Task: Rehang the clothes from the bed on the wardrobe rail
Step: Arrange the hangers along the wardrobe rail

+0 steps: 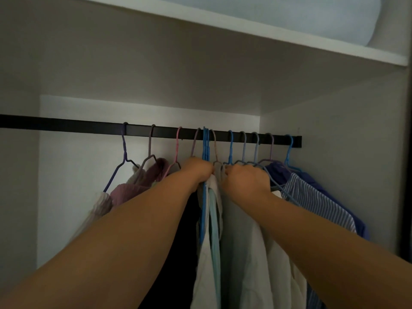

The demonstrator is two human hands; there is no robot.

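Both hands at the rail [89, 125]. Left hand [199, 169] closed on blue hangers [205, 148]; right hand [246, 178] closed around neighbouring hanger necks. Risk: crowding could unhook one, dropping a shirt [316, 201].

Both hands, left hand [199, 168] and right hand [246, 178], clutch garments hanging on hangers [206, 143] from the black wardrobe rail [89, 126].

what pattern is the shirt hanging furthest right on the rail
Blue and white stripes on the shirt, clearest in the head view.
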